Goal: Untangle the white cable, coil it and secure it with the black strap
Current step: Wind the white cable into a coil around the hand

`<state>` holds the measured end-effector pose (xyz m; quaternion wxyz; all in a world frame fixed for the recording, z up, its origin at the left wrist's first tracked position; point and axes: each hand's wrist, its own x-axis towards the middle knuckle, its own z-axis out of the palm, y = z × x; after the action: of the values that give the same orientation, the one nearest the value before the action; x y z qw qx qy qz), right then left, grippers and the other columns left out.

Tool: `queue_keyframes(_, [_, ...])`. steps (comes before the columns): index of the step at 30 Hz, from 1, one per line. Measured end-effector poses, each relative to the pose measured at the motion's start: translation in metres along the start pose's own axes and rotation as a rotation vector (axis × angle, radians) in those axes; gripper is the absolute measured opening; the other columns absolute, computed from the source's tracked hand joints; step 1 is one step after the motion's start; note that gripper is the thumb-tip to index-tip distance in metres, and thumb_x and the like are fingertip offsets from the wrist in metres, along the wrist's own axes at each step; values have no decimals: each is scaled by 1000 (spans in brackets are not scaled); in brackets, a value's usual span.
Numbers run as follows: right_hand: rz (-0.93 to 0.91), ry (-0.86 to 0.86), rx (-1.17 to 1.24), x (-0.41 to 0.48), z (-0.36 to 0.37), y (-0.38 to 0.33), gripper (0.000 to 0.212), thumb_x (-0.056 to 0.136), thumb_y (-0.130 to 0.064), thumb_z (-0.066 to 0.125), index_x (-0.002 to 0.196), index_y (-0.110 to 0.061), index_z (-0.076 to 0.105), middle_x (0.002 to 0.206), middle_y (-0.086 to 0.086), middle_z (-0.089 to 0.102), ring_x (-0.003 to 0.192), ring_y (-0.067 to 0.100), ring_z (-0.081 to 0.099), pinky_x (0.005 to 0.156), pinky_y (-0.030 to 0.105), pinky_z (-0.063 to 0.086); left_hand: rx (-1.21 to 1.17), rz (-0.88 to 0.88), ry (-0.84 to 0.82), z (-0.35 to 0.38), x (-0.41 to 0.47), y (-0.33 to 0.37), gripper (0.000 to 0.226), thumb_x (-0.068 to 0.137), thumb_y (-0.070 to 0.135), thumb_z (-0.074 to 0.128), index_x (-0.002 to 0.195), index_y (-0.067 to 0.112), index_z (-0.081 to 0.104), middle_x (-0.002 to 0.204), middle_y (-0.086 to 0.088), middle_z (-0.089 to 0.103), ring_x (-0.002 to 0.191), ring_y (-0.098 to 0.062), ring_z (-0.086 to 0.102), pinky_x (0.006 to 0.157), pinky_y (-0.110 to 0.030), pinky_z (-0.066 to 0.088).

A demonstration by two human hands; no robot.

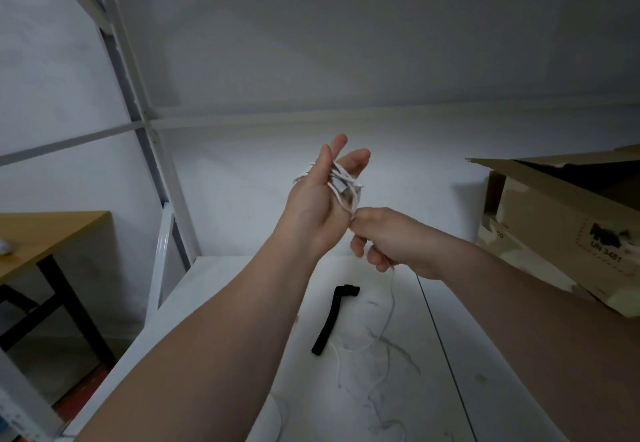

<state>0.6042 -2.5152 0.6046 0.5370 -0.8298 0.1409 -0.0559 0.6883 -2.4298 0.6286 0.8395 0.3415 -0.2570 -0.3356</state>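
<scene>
My left hand (pixel 317 202) is raised above the white table (pixel 519 355), fingers straight and pointing up. Several turns of the white cable (pixel 343 181) are wound around its fingers. Just below it, my right hand (pixel 384 239) pinches the cable where it leaves the coil. The loose rest of the cable hangs from that hand and trails in loops over the tabletop. The black strap (pixel 330 320) lies flat on the table under my hands, untouched.
An open cardboard box (pixel 561 219) stands on the table's right side. A white metal shelf frame (pixel 149 150) rises at the left. Beyond it is a wooden desk (pixel 41 233) with black legs. A white wall is straight ahead.
</scene>
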Motion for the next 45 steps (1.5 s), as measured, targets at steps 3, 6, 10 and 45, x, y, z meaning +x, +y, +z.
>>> queue_keyframes(3, [35,-59,-77,-3,-4,-3,22,97,-29,46,105,-19,64,67,0,53,53,11,42,53,21,39,439,94,86,-9,3,1,30,101,33,37,125,21,50,82,3,69,106,-14,59,85,-29,41])
queue_keyframes(6, [85,-93,-150,-7,-14,-6,22,94,-26,54,103,-13,68,63,-1,51,50,10,41,49,19,39,748,129,147,-24,7,2,18,100,33,40,103,25,56,77,-1,67,103,-16,64,88,-30,44])
queue_keyframes(10, [162,-28,-216,-12,-28,-12,22,92,-27,57,86,-10,70,56,-3,47,44,10,38,44,18,35,971,-24,149,-37,9,7,28,99,37,41,89,18,57,57,0,62,95,-19,70,92,-31,45])
queue_keyframes(45, [14,39,-434,-2,-22,3,16,79,-6,62,79,-18,72,73,-4,61,55,7,46,46,14,35,51,184,225,-36,14,26,15,100,17,44,90,6,50,58,-2,56,42,-10,52,63,-20,45])
